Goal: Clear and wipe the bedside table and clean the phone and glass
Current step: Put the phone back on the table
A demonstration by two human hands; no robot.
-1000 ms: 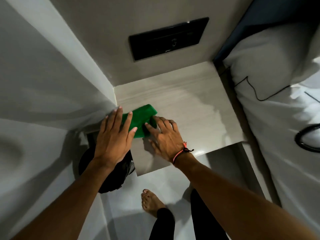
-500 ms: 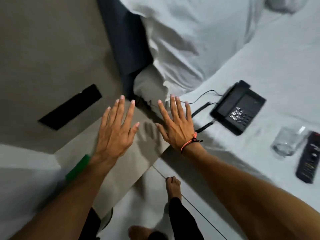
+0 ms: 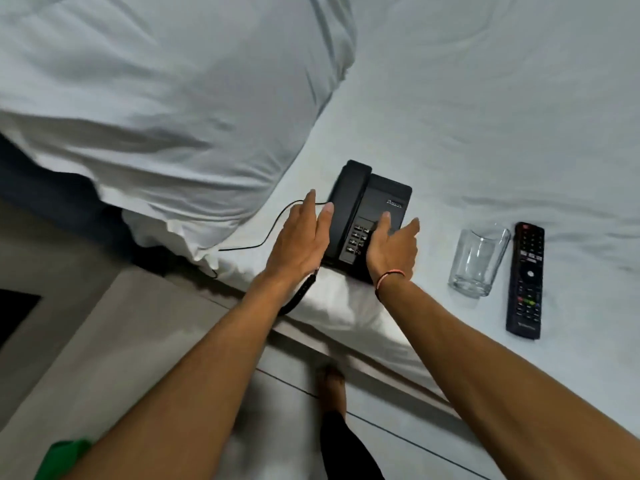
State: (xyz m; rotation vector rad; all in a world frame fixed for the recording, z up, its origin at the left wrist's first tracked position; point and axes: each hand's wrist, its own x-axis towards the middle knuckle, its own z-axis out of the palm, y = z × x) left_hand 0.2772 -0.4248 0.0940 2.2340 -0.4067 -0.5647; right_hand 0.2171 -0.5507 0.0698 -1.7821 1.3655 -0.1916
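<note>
at the bottom left corner of the frame a scrap of the green cloth (image 3: 64,459) shows on the bench (image 3: 114,344), half hidden under my left forearm. my bare foot (image 3: 331,388) stands on the floor at lower centre, beside the bed's edge. further up, both my hands reach over the white bed (image 3: 485,133) to the black phone (image 3: 369,216) lying at the centre of the frame. my left hand (image 3: 299,244) is spread flat with fingers straight along the phone's left side, gripping nothing. my right hand (image 3: 393,247), a pink band at its wrist, lies loosely spread over the keypad; i cannot tell whether it touches. right of the phone the clear glass (image 3: 478,259) lies on its side, just beside the remote (image 3: 526,280). a white pillow (image 3: 166,98) fills the upper left.
</note>
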